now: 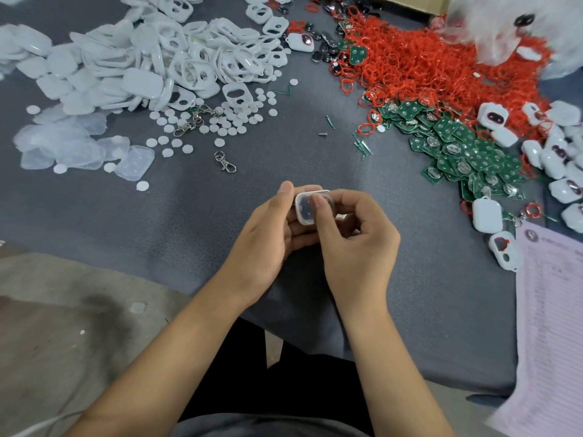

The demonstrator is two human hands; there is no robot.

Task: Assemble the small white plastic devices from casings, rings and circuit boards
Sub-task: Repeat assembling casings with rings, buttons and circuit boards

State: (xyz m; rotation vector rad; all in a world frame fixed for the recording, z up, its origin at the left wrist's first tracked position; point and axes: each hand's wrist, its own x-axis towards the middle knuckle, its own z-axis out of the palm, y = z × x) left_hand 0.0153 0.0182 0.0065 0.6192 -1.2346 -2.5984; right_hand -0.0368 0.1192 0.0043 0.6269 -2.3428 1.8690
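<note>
Right in the middle, both hands hold one small white casing (310, 207) above the grey cloth (284, 146). The left hand (268, 234) cups it from below with curled fingers, thumb up on its far edge. The right hand (353, 238) curls round its other side and its thumb presses on top.

Around the hands the cloth is mostly bare, with open room on every side. The near edge of the cloth ends just under the wrists, over the person's lap.

Farther out, a clip (225, 162) lies alone. White discs (220, 121) are scattered past it. White casing shells (176, 58) are piled at the far left. Red rings (426, 64) make a big heap at the far right, with green boards (467, 152) spilling below it. Finished white devices (555, 165) sit along the right edge, beside a paper sheet (555, 310). A clear bag (504, 23) sits in the top right corner; I cannot tell what is inside.
</note>
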